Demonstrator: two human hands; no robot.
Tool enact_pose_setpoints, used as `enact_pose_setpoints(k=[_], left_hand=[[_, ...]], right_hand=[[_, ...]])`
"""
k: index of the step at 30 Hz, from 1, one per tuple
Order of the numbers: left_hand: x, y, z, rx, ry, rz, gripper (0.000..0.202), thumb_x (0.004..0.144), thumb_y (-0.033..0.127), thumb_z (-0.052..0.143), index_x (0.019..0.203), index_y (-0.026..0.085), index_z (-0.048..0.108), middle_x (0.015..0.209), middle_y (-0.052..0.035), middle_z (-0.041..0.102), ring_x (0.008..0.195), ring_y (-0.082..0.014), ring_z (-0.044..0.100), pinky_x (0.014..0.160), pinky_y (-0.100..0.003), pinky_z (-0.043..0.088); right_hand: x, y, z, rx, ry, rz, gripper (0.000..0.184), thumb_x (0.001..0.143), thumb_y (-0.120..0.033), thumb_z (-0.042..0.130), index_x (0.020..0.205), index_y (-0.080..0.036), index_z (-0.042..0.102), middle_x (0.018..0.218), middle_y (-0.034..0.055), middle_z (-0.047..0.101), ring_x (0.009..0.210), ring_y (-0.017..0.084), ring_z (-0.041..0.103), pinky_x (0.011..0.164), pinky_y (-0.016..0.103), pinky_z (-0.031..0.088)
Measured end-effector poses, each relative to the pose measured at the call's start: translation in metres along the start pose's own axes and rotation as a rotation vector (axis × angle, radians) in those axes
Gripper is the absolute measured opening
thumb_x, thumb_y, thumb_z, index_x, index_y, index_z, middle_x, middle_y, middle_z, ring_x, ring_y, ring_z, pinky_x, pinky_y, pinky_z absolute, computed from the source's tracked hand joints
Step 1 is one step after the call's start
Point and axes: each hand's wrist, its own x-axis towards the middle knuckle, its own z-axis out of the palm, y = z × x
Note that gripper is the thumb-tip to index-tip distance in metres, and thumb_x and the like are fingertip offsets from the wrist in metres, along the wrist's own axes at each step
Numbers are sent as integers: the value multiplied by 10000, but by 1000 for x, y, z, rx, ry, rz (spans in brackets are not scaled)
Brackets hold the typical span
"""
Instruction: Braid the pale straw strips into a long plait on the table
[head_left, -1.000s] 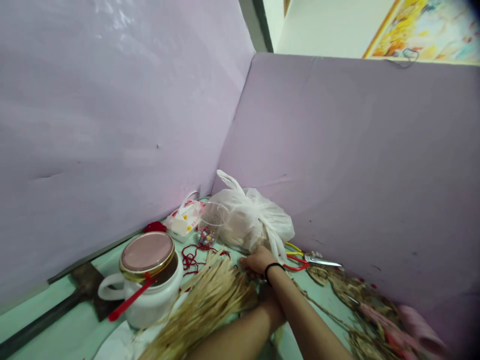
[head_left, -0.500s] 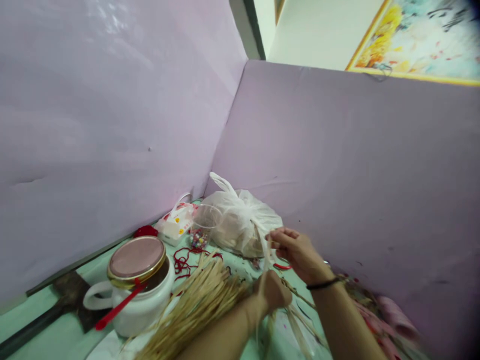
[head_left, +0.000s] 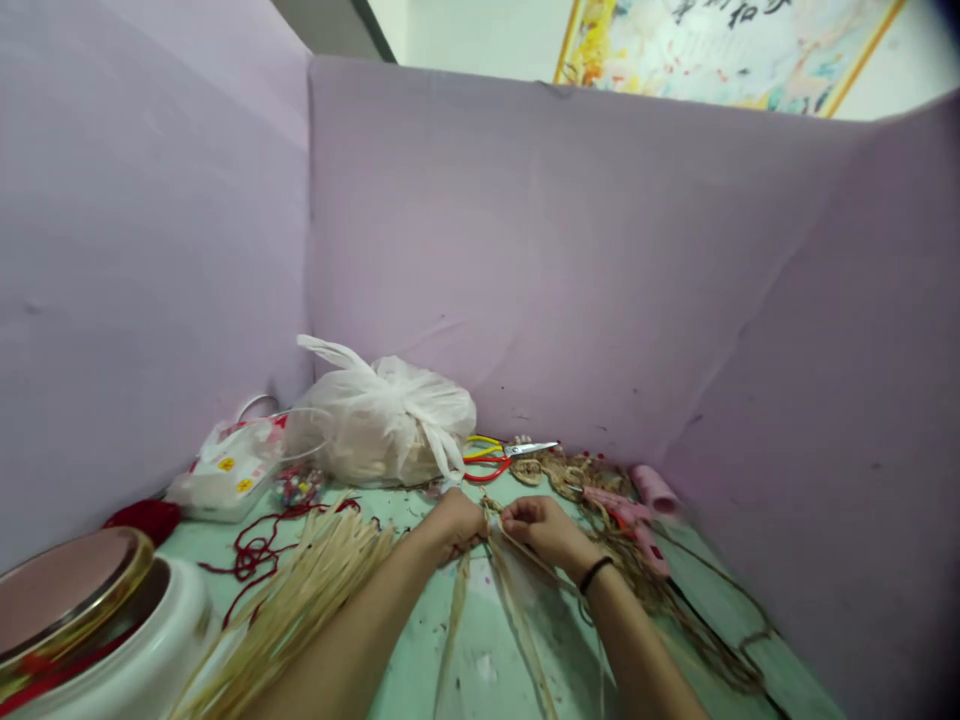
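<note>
My left hand (head_left: 456,523) and my right hand (head_left: 541,528) meet over the green table (head_left: 487,655), both pinched shut on a few pale straw strips (head_left: 517,625) that trail toward me. A black band sits on my right wrist. A thick bundle of straw (head_left: 300,600) lies under and left of my left forearm.
A tied white plastic bag (head_left: 390,425), red-and-yellow-handled scissors (head_left: 499,458), a clear cup of beads (head_left: 300,470), red cord (head_left: 255,545) and a white jar with a gold-rimmed lid (head_left: 90,620) stand at the left and back. Woven straw pieces and a pink tool (head_left: 630,515) lie right. Purple panels wall the table.
The view has swung right and down. My right hand came down from in front of the bag to meet the left hand low over the table, both holding straw strips.
</note>
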Motion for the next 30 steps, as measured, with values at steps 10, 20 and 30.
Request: enact_pose_setpoints(k=[10, 20, 30], left_hand=[[-5, 6, -3, 17, -43, -1, 220, 578, 132, 542, 413, 146, 397, 297, 64, 327, 253, -34, 226, 314, -183, 127], [-2, 4, -3, 7, -43, 15, 189, 582, 111, 502, 424, 147, 405, 307, 55, 344, 253, -41, 227, 305, -193, 119], [-4, 5, -2, 1, -52, 9, 185, 558, 118, 492, 403, 148, 395, 296, 57, 328, 251, -38, 218, 293, -186, 125]], right_hand=[[3, 8, 3, -233, 40, -30, 99, 589, -123, 511, 625, -118, 604, 512, -23, 515, 486, 68, 405, 453, 162, 283], [2, 6, 6, -53, -46, 10, 54, 589, -91, 508, 580, -120, 553, 484, -49, 471, 460, 53, 375, 463, 155, 296], [9, 18, 10, -231, 60, 20, 157, 575, -153, 516, 623, -109, 659, 495, -5, 547, 476, 75, 428, 442, 170, 285]])
